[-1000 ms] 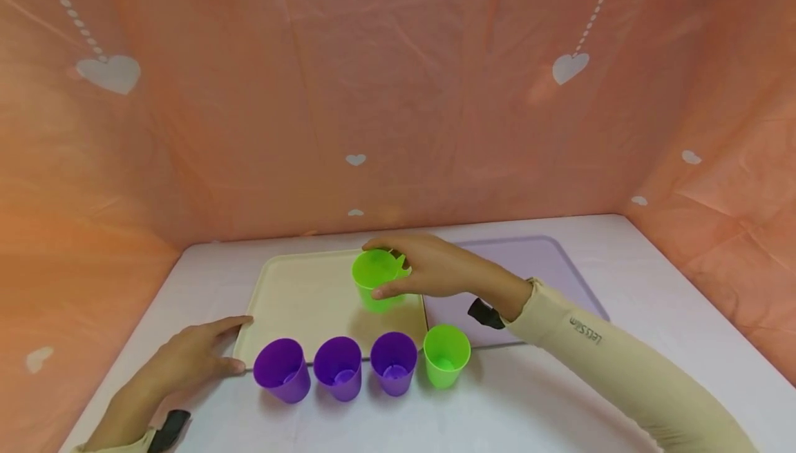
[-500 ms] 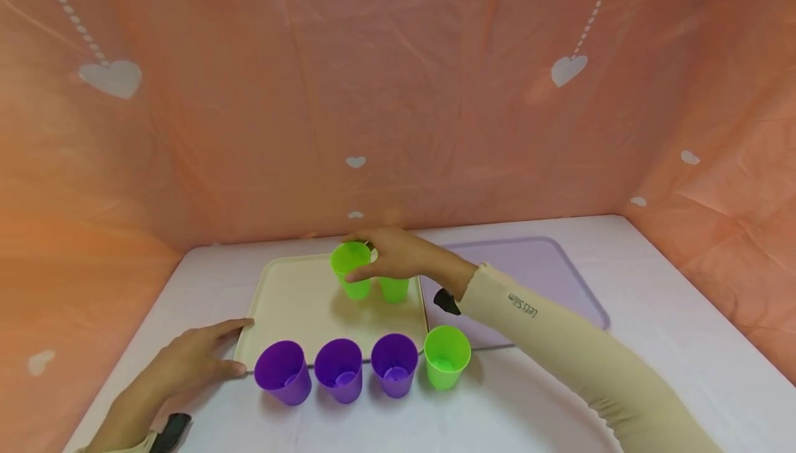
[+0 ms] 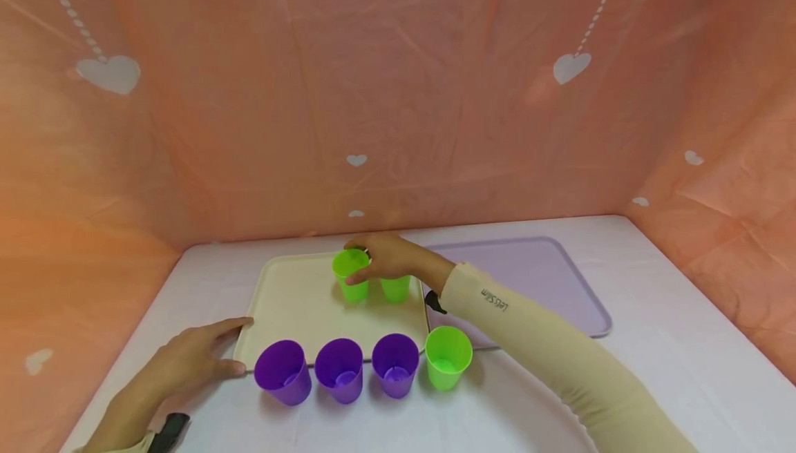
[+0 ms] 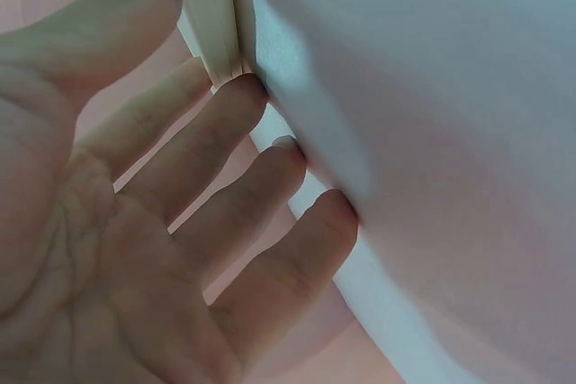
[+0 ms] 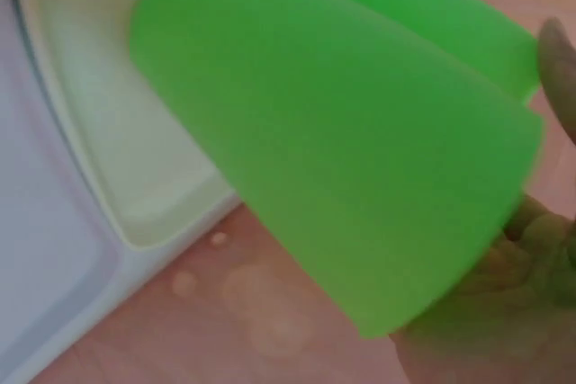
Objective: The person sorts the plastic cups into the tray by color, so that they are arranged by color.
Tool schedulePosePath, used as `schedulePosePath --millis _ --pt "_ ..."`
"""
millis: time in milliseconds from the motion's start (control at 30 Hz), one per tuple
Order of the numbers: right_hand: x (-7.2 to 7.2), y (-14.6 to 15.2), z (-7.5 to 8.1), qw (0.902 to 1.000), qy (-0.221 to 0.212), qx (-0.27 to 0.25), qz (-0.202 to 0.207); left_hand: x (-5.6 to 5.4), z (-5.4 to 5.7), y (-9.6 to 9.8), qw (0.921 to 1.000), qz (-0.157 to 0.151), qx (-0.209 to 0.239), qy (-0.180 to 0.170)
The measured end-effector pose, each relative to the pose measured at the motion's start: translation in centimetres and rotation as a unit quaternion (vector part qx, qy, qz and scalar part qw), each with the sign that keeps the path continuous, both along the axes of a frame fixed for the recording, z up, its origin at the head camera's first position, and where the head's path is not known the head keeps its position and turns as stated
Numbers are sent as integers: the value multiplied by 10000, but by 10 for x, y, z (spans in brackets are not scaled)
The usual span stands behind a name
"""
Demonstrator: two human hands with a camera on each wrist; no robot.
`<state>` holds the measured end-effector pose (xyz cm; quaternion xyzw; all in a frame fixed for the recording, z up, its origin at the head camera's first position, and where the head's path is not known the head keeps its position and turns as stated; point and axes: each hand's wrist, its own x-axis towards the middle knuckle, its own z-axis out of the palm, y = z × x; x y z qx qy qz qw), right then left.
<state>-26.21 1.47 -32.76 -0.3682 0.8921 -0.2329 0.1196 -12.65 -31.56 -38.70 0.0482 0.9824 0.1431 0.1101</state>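
Observation:
My right hand (image 3: pixel 388 256) grips a bright green cup (image 3: pixel 354 291) by its upper part, thumb on the near side. The cup is upright at the cream tray (image 3: pixel 292 322). Just to its right, partly hidden under the hand, stands a second green cup (image 3: pixel 395 291); in the right wrist view that second cup (image 5: pixel 333 141) fills the foreground, with the gripped cup (image 5: pixel 441 15) behind. My left hand (image 3: pixel 189 356) lies at the tray's left edge, thumb and index finger reaching to its rim. The left wrist view shows the fingers (image 4: pixel 261 267) extended and holding nothing.
Three purple cups (image 3: pixel 289 387) (image 3: pixel 348 387) (image 3: pixel 401 384) and one green cup (image 3: pixel 448 370) stand in a row along the front of the trays. A lilac tray (image 3: pixel 528 266) adjoins the cream one on the right. An orange curtain (image 3: pixel 398 94) closes off the back and sides.
My right hand has moved left, from one green cup now standing on the cream tray to the other. That cup has come down slightly since half a second ago. The left hand stays put.

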Motion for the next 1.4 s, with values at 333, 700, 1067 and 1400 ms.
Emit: schedulePosePath --millis 333,700,1067,1400 --pt "1 -2 -5 10000 -53 -49 -8 1 0 -3 9999 -23 -12 136" --pt "26 37 18 9992 381 -118 -82 1 0 -1 9999 -25 18 137" --pt "90 127 2 9965 531 -606 -226 -1 3 5 9999 -80 -20 83" --pt "137 160 -19 9938 232 -951 -532 3 3 2 10000 -11 -8 -17"
